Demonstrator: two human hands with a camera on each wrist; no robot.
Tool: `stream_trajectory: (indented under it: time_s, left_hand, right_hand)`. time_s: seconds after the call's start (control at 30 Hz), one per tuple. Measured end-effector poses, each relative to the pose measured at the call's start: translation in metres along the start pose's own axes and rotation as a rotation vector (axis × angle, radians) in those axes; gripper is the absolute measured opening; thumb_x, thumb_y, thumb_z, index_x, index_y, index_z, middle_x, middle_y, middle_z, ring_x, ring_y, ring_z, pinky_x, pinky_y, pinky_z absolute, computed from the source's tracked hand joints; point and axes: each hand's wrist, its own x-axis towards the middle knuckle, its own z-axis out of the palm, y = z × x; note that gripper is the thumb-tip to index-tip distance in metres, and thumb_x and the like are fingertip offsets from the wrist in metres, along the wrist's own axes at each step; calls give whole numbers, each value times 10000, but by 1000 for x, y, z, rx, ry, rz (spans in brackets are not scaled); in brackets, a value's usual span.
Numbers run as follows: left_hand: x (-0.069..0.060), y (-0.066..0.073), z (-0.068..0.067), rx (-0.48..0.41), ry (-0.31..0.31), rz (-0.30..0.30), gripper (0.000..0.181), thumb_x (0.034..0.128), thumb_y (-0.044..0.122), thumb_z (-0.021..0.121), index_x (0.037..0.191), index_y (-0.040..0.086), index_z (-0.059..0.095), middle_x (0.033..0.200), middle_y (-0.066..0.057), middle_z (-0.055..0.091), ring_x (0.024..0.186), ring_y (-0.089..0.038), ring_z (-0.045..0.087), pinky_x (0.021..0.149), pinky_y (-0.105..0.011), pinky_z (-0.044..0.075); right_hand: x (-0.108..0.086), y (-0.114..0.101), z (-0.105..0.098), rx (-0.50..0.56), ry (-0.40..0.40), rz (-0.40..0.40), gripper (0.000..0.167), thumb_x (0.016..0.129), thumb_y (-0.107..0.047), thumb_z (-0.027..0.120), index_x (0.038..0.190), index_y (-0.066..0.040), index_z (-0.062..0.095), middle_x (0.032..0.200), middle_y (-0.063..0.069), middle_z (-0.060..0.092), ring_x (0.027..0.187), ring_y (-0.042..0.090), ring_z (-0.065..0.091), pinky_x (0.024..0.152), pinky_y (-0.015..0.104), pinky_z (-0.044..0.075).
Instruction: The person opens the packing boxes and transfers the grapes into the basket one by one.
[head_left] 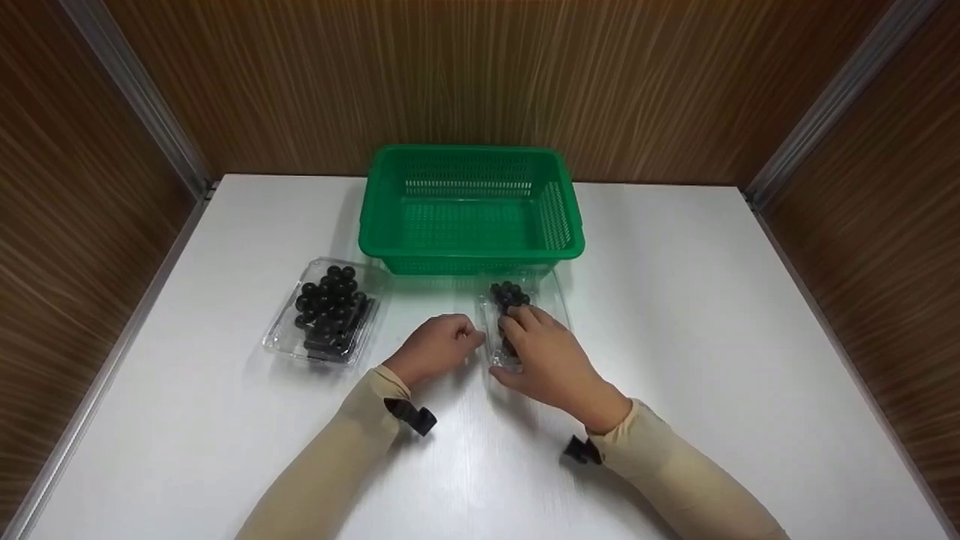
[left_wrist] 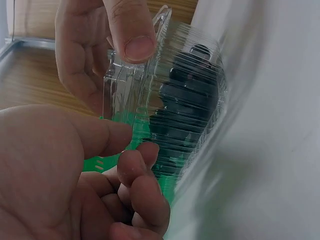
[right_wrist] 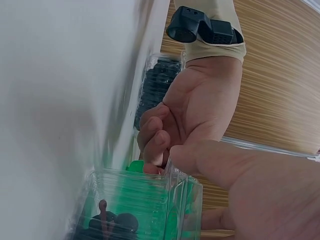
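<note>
Dark grapes lie in a clear plastic clamshell box in front of the basket. My right hand grips this box: its fingers lie across the top, and its thumb presses the rim in the left wrist view. At the box's left edge is my left hand, with curled fingers. The left wrist view shows its thumb and index finger pinching at the box's rim. Further left, a second clear clamshell box with dark grapes rests on the table, apart from both hands.
A green plastic basket with slotted sides stands behind the boxes, near the back wall. The white table is bounded by wood-grain panels on both sides. Each sleeve carries a small black camera.
</note>
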Motion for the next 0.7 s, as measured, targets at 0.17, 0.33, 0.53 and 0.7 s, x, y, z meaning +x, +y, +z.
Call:
stream_trajectory:
  time_s: [0.17, 0.33, 0.53, 0.7]
  left_hand:
    - [2, 0, 2, -18, -20, 48, 225, 1069, 252, 546, 942, 111, 668, 898, 5, 644, 815, -149, 566, 791, -353, 474]
    - [2, -1, 2, -56, -27, 54, 209, 1078, 240, 540, 1082, 99, 694, 937, -15, 657, 836, -154, 560, 815, -366, 471]
    - [1, 0, 4, -114, -43, 55, 226, 1090, 221, 516, 1019, 83, 681, 852, 5, 622, 763, -139, 540, 741, -326, 452]
    - [2, 0, 5, -148, -62, 28, 266, 1102, 226, 491, 989, 66, 671, 798, -11, 624, 697, -129, 536, 691, -296, 436]
  right_hand:
    - [-1, 0, 1, -1, 3, -14, 630, 857, -435, 827, 1271, -4, 626, 1291, 198, 619, 1207, 384, 597, 1028, 492, 508]
    - [-1, 0, 1, -22, 10, -31, 624, 856, -444, 828, 1249, -6, 620, 1287, 200, 624, 1203, 379, 597, 1026, 485, 507]
    - [-1, 0, -1, -18, 3, -33, 635, 853, -448, 829, 1252, -4, 616, 1286, 201, 625, 1208, 376, 592, 1031, 496, 499]
    - [-1, 0, -1, -23, 3, -27, 641, 845, -452, 835, 1252, -6, 620, 1290, 199, 626, 1223, 373, 587, 1043, 500, 491]
